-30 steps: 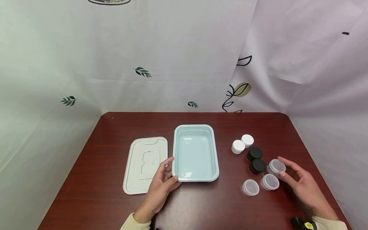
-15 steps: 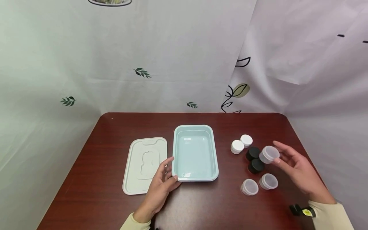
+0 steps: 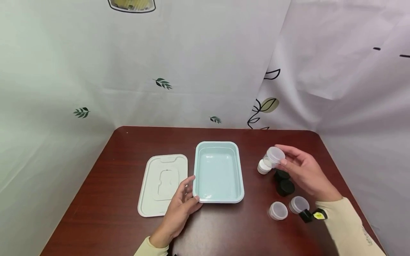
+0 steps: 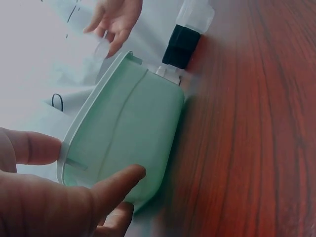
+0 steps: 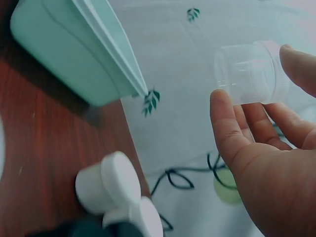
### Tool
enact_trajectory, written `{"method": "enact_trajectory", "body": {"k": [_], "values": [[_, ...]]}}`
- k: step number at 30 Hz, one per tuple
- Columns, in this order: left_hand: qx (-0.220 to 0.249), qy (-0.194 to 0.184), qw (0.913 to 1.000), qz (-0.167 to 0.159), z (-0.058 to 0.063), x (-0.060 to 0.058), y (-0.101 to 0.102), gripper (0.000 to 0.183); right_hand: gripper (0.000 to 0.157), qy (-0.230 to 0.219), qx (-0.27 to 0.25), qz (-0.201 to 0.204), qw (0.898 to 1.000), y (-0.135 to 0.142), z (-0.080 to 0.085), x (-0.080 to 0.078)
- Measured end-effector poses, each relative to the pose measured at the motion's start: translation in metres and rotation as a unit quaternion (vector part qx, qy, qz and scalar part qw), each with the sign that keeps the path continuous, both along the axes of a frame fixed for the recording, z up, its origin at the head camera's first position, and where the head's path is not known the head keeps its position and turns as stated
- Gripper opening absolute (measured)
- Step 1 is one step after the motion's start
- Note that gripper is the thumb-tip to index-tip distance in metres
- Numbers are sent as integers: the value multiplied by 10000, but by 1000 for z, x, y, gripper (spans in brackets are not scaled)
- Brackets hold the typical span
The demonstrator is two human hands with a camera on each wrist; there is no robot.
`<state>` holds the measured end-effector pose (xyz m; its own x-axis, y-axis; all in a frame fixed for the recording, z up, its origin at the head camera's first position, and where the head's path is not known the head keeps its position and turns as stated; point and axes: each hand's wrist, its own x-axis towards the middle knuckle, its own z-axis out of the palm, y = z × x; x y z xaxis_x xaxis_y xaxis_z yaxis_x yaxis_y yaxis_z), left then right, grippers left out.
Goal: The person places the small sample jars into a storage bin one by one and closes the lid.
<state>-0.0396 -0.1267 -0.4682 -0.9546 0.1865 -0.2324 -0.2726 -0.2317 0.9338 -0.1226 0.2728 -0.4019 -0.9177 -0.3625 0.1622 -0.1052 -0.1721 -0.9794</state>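
My right hand (image 3: 306, 170) holds a clear jar (image 3: 274, 156) with a translucent lid between thumb and fingers. It is raised above the table beside two white-lidded jars (image 5: 111, 182), one of them mostly hidden in the head view. In the right wrist view the clear jar (image 5: 249, 71) lies sideways in the fingers and looks empty. My left hand (image 3: 178, 213) holds the near left corner of an empty pale blue plastic box (image 3: 219, 172). Its thumb and fingers lie on two sides of that corner, at the rim and wall.
The box's whitish lid (image 3: 163, 185) lies flat to the left. Two black jars (image 3: 285, 187) stand under and beside my right hand. Nearer me are two more clear jars (image 3: 278, 211), one partly behind the wrist camera. White cloth walls (image 3: 205, 64) surround the dark red table (image 3: 105, 199).
My right hand has lifted the clear jar from the right-hand group and carried it left and away from me, over the white jars. My left hand stays at the box corner.
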Motion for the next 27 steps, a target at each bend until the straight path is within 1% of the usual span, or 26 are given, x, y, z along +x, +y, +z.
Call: {"method": "enact_trajectory", "body": {"k": [1, 6, 10, 12, 14, 16, 19, 22, 27], "values": [[11, -2, 10000, -11, 0, 0, 0, 71, 47, -15, -8, 27, 10000, -5, 1, -4], [-3, -16, 10000, -26, 0, 1, -2, 71, 46, -203, 383, 15, 9991, -35, 6, -24], [19, -9, 10000, -15, 0, 1, -2, 72, 49, -242, 721, 8, 9971, -62, 6, -42], [45, 2, 10000, -16, 0, 1, -2, 73, 51, -242, 998, -36, 9947, -75, 4, -50], [63, 0, 10000, -18, -1, 1, -2, 73, 52, -274, 1319, -75, 9909, -87, 0, -57], [76, 7, 10000, -22, -2, 1, -2, 73, 51, -321, 1695, -123, 9849, -99, -3, -63], [91, 27, 9999, -46, -2, 2, -3, 73, 51, -338, 2245, -109, 9738, -117, -8, -68], [101, 45, 9999, -59, -1, 2, -3, 74, 52, -280, 2597, -83, 9653, -135, -13, -71], [84, 41, 9999, -55, 0, 2, -4, 73, 52, -144, 2981, -271, 9540, -163, -18, -73]]}}
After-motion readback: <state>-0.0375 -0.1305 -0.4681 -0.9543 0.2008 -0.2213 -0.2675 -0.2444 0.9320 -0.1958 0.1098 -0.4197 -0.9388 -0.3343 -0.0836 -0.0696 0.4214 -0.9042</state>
